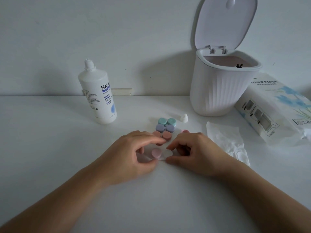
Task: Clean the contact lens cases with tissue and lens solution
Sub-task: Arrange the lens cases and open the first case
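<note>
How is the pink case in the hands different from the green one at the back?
The pink lens case has one lid off, showing a clear white cup beside its pink lid; the green lens case has both lids on. The pink one is held by the left hand and right hand; the green one sits untouched on the table. Both are small double-cup cases.

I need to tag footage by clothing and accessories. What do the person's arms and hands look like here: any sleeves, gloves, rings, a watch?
Both forearms are bare as far as the frame shows; no sleeve is in view. The left hand and right hand wear no gloves. No watch, bracelet or ring is visible, and the wrists carry no markings. The fingernails are too blurred to tell whether they are painted.
</note>
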{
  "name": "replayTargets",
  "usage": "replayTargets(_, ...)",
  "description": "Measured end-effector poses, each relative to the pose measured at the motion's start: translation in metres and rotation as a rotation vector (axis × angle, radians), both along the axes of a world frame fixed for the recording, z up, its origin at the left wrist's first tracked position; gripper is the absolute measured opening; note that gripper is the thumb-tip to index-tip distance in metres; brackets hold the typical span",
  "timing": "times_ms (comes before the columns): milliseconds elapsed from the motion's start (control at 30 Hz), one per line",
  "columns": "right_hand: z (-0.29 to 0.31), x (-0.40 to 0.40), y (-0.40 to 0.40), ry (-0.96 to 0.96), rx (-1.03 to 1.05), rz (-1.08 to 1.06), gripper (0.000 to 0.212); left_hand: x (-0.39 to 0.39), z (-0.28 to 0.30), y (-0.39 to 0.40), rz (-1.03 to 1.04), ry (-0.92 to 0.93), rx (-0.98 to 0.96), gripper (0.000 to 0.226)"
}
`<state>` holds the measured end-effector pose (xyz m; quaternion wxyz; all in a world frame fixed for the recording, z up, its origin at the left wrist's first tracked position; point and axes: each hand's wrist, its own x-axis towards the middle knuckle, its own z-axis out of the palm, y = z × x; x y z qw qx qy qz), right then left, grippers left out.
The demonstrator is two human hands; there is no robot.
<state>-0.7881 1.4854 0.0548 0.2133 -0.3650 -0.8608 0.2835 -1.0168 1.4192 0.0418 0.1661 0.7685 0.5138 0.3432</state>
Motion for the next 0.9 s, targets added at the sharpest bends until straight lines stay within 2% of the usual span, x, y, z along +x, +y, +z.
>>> replayTargets(133, 0.0, 0.0, 0.0, 0.002, 0.015, 0.01, 0.017, 0.003, -0.003, 0.002, 0.025, -0.015, 0.031, 0.035)
replayTargets(300, -0.001, 0.0, 0.0, -0.009, 0.028, 0.006, 0.017, 0.0, -0.003, 0.004, -0.027, -0.081, 0.036, 0.039)
replayTargets(367, -0.001, 0.0, 0.0, -0.016, 0.032, 0.002, 0.016, -0.002, -0.001, 0.006, -0.015, -0.131, 0.05, 0.031)
replayTargets(567, 0.0, -0.001, 0.0, -0.029, 0.032, 0.001, 0.016, -0.014, 0.006, 0.015, 0.247, -0.257, 0.091, 0.009)
replayTargets(700, 0.0, 0.0, 0.0, -0.028, 0.025, -0.011, 0.017, -0.022, 0.0, 0.021, 0.419, -0.263, 0.019, 0.019)
replayTargets(900, 0.0, 0.0, -0.001, -0.043, 0.031, -0.008, 0.017, -0.03, -0.007, 0.025, 0.459, -0.189, -0.088, 0.018)
